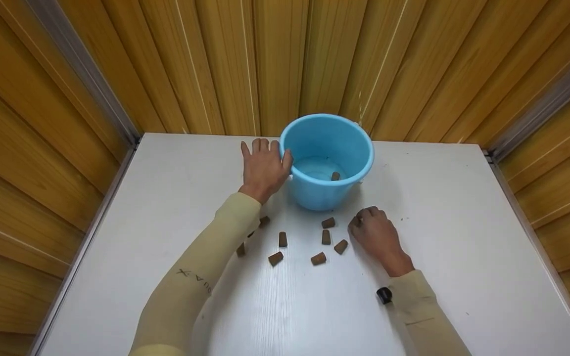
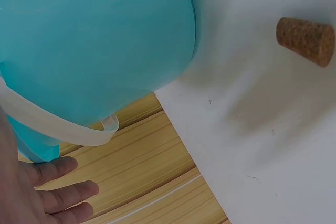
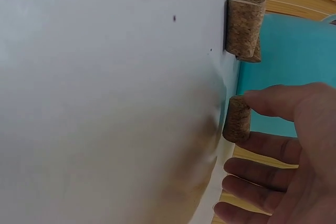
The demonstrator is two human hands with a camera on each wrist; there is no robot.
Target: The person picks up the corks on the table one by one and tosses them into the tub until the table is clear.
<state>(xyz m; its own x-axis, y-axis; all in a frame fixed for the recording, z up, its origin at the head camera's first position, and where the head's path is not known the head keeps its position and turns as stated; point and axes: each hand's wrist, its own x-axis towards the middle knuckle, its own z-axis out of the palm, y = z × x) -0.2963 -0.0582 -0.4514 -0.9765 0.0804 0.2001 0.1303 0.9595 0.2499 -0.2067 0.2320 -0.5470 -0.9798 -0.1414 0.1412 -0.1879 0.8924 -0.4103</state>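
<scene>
A light blue bucket [image 1: 322, 195] stands upright at the back of the white table, with one cork stopper [image 1: 335, 176] inside it. My left hand [image 1: 265, 168] is at the bucket's left rim. Its thumb touches the rim while the other fingers stretch out straight, as the left wrist view also shows. To the right of the bucket, my right hand [image 1: 376, 235] pinches a cork stopper [image 3: 238, 119] between thumb and index finger, low over the tabletop. Several loose corks [image 1: 325, 237] lie between the two arms. My left sleeve partly hides those farthest left.
A white handle [image 2: 58, 121] hangs on the bucket's side. Wood-patterned panels [image 1: 280, 64] rise behind the table [image 1: 166, 163] and along both sides, close to its edges. A small black object [image 1: 384, 295] sits at the right cuff.
</scene>
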